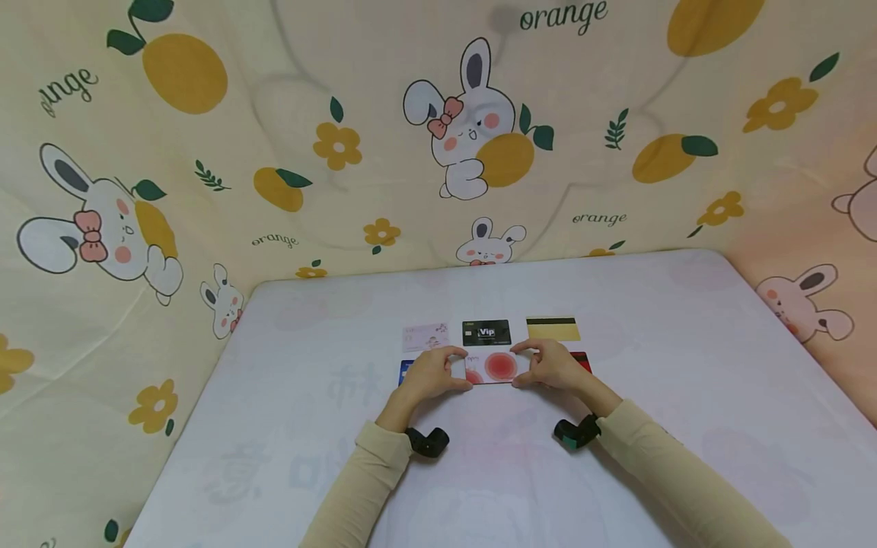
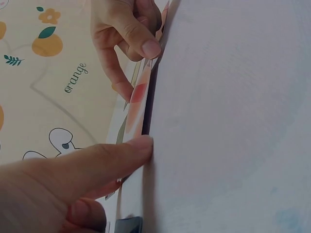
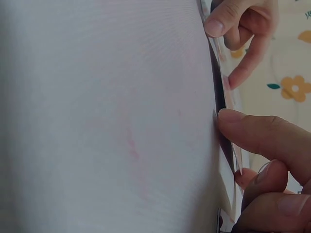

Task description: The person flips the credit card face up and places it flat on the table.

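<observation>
A white and pink card (image 1: 489, 366) with a red circle lies in the front row, between the two hands. My left hand (image 1: 433, 374) holds its left end, thumb at the near corner and forefinger at the far corner. On the opposite end, my right hand (image 1: 552, 365) grips the card the same way. A dark strip shows beneath the near edge of the card (image 2: 139, 92) in the left wrist view. Just beyond it is a black card (image 1: 486, 332) marked "Vip". A blue card (image 1: 405, 370) is partly covered by my left hand, a red card (image 1: 582, 361) by my right.
A pale pink card (image 1: 425, 337) lies at the back left, and a gold card (image 1: 553, 330) with a black stripe at the back right. All rest on a table with a white cloth (image 1: 329, 457). A patterned curtain (image 1: 384, 76) hangs behind.
</observation>
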The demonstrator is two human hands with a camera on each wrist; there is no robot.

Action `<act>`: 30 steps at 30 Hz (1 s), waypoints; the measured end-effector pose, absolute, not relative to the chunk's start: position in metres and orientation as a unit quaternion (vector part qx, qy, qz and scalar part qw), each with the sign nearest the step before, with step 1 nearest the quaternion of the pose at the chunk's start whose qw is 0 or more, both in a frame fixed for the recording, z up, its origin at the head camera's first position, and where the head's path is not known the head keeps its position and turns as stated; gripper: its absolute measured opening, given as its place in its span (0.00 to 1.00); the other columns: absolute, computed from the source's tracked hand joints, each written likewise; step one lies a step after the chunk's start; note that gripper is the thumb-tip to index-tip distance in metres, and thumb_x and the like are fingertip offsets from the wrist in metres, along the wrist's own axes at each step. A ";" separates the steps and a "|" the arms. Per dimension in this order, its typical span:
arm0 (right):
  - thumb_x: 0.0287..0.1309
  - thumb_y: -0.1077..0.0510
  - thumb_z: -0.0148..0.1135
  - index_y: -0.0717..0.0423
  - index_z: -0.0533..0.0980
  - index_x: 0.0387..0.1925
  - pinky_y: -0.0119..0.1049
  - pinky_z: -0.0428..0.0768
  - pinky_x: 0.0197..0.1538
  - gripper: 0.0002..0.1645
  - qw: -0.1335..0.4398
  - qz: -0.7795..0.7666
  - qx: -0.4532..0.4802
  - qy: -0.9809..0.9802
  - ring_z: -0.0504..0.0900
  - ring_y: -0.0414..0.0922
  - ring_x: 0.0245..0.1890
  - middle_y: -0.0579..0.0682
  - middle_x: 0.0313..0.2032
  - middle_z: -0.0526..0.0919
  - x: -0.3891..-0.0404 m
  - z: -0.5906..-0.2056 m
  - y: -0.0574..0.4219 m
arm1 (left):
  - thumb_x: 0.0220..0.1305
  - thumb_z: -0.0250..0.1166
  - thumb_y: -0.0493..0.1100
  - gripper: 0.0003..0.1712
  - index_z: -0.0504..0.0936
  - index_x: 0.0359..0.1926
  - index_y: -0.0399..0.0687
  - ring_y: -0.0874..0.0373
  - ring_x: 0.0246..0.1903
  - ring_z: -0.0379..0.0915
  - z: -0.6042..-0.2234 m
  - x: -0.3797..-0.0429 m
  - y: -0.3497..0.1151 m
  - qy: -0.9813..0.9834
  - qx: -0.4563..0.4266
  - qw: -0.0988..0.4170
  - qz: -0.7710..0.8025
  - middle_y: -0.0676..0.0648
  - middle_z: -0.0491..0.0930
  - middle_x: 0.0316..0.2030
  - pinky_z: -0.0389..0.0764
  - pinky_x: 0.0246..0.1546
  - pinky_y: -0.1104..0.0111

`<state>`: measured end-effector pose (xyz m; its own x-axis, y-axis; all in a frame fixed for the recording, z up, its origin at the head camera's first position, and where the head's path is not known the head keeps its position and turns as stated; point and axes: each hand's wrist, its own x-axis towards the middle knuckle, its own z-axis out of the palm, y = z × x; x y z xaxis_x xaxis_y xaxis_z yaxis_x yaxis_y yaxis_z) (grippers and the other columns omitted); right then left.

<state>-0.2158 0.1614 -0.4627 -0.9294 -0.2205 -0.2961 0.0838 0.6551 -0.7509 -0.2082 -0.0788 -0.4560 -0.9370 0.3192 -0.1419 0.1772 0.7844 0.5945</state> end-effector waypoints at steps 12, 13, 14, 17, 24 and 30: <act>0.43 0.59 0.76 0.56 0.75 0.56 0.29 0.66 0.21 0.35 0.182 -0.415 -0.039 0.891 0.65 0.41 0.14 0.45 0.14 0.67 -0.215 -0.461 0.160 | 0.45 0.77 0.51 0.32 0.80 0.55 0.53 0.64 0.21 0.57 -0.455 -0.208 -0.079 0.943 0.125 0.115 0.285 0.56 0.63 0.20 0.56 0.20 0.74; 0.43 0.59 0.76 0.56 0.75 0.56 0.29 0.66 0.21 0.35 0.182 -0.414 -0.041 0.891 0.65 0.41 0.14 0.45 0.14 0.68 -0.214 -0.461 0.160 | 0.46 0.77 0.51 0.32 0.80 0.55 0.53 0.64 0.21 0.57 -0.455 -0.208 -0.079 0.943 0.124 0.116 0.286 0.56 0.63 0.20 0.56 0.20 0.74; 0.42 0.58 0.76 0.56 0.75 0.56 0.29 0.66 0.21 0.35 0.182 -0.415 -0.041 0.891 0.65 0.41 0.14 0.45 0.14 0.68 -0.214 -0.461 0.160 | 0.46 0.77 0.51 0.32 0.80 0.55 0.53 0.64 0.21 0.57 -0.455 -0.208 -0.079 0.943 0.123 0.117 0.286 0.56 0.63 0.20 0.55 0.20 0.74; 0.42 0.58 0.76 0.56 0.75 0.56 0.29 0.66 0.21 0.35 0.183 -0.414 -0.043 0.891 0.65 0.41 0.14 0.45 0.14 0.67 -0.214 -0.461 0.160 | 0.46 0.77 0.51 0.32 0.80 0.55 0.53 0.64 0.21 0.57 -0.455 -0.208 -0.078 0.943 0.123 0.118 0.287 0.56 0.63 0.20 0.56 0.20 0.74; 0.43 0.58 0.76 0.56 0.75 0.56 0.28 0.65 0.20 0.35 0.185 -0.413 -0.038 0.891 0.64 0.41 0.13 0.44 0.13 0.67 -0.215 -0.461 0.159 | 0.45 0.77 0.51 0.33 0.81 0.55 0.53 0.63 0.21 0.57 -0.456 -0.209 -0.078 0.944 0.125 0.113 0.283 0.56 0.64 0.20 0.56 0.20 0.74; 0.43 0.58 0.76 0.56 0.76 0.56 0.29 0.65 0.21 0.34 0.181 -0.409 -0.037 0.894 0.63 0.41 0.13 0.44 0.13 0.65 -0.215 -0.462 0.159 | 0.46 0.77 0.51 0.32 0.81 0.55 0.53 0.63 0.21 0.58 -0.456 -0.208 -0.078 0.946 0.125 0.112 0.277 0.56 0.65 0.20 0.57 0.20 0.74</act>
